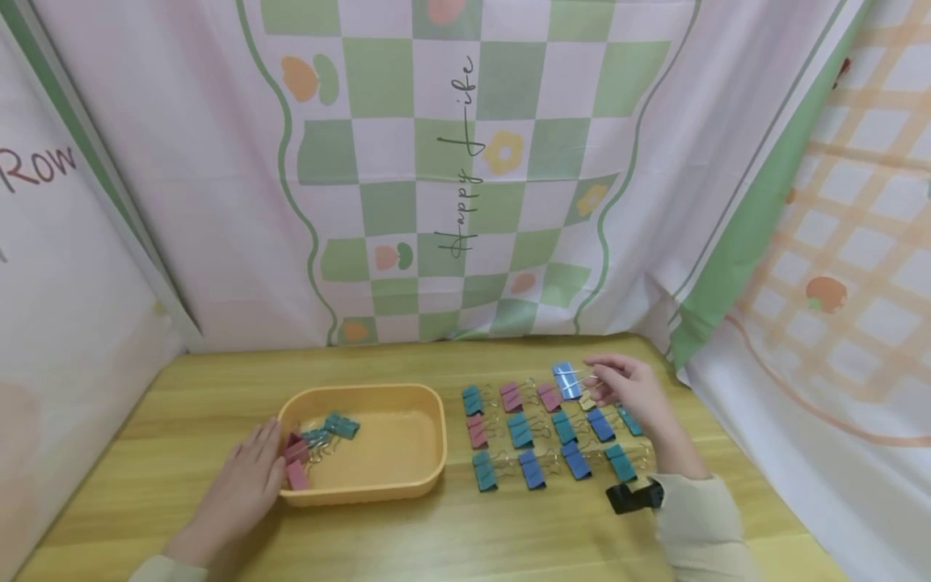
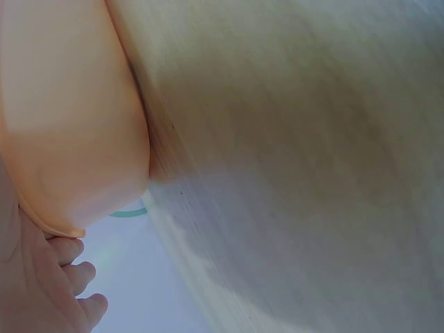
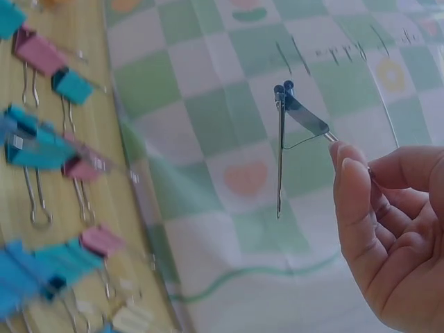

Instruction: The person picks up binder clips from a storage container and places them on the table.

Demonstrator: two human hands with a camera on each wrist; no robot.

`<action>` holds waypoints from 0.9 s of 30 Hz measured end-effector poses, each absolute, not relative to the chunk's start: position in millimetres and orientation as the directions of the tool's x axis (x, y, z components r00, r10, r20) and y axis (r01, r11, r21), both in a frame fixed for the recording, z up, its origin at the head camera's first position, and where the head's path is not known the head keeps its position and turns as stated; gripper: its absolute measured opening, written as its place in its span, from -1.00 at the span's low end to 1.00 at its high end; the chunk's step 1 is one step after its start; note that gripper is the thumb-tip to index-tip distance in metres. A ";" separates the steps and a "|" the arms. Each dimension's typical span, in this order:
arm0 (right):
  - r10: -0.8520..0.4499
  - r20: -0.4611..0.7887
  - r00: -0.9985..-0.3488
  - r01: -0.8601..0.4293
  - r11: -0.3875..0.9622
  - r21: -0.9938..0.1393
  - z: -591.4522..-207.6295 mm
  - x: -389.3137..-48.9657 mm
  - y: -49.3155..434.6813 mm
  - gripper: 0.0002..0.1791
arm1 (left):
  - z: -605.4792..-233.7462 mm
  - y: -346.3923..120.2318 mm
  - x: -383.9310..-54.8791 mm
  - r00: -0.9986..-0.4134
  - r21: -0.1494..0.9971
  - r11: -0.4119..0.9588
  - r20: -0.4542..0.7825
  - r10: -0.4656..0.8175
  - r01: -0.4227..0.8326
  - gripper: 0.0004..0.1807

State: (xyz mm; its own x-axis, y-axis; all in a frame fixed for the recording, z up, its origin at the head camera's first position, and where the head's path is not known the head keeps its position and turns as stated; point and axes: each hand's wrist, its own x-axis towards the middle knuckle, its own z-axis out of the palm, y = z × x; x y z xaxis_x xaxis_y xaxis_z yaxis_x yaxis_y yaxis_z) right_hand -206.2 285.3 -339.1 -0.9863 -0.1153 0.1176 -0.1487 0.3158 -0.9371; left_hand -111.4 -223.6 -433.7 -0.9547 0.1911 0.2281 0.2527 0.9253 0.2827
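Observation:
My right hand (image 1: 629, 392) pinches a wire handle of a blue binder clip (image 1: 566, 381), lifted above the back of the rows. The right wrist view shows this clip (image 3: 305, 114) side-on, its other handle hanging free. Beneath it, binder clips in teal (image 1: 520, 431), pink (image 1: 511, 396) and blue (image 1: 532, 469) lie in three rows on the table, with a yellowish one partly hidden by the fingers. At the left, my left hand (image 1: 246, 477) rests with extended fingers against the rim of a yellow plastic basket (image 1: 396, 487). Inside are a few teal (image 1: 342, 425) and pink clips (image 1: 296, 475).
The wooden table (image 1: 465, 537) meets a checked curtain (image 1: 451, 178) along its back edge. More curtains hang at the left and right sides. A black strap (image 1: 633, 496) sits at the right wrist, near the front row of clips.

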 end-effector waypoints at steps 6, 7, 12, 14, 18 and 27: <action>-0.063 0.159 -0.985 -0.171 0.295 -0.940 -347.7 -201.1 315.7 -0.61 | -433.9 -223.7 -111.2 -0.958 0.294 0.923 0.218 0.186 0.247 -0.42; -0.060 0.166 -0.984 -0.176 0.298 -0.938 -349.0 -200.3 320.5 -0.63 | -434.2 -223.8 -111.1 -0.958 0.294 0.923 0.218 0.187 0.247 -0.42; -0.046 0.169 -0.984 -0.175 0.309 -0.935 -356.6 -197.2 341.3 -0.67 | -434.4 -223.9 -111.2 -0.960 0.310 0.919 0.209 0.185 0.244 -0.41; -0.039 0.164 -0.986 -0.168 0.319 -0.933 -359.6 -196.0 349.1 -0.65 | -433.6 -223.7 -110.8 -0.962 0.316 0.918 0.204 0.182 0.241 -0.41; -0.008 0.142 -0.990 -0.136 0.352 -0.926 -366.1 -192.1 363.7 -0.59 | -432.4 -223.2 -110.1 -0.963 0.312 0.920 0.200 0.181 0.237 -0.41; 0.061 0.074 -0.995 -0.043 0.408 -0.912 -382.3 -180.1 391.5 -0.53 | -433.4 -223.2 -110.9 -0.962 0.300 0.924 0.203 0.182 0.238 -0.41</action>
State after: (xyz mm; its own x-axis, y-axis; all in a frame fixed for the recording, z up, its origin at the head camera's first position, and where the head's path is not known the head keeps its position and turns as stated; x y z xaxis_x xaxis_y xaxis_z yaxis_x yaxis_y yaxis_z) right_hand -180.1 391.5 -382.3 -0.9954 0.0610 0.0743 -0.0431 0.4080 -0.9120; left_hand -110.9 -223.2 -433.4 -0.9622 0.1819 0.2028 0.2379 0.9239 0.2997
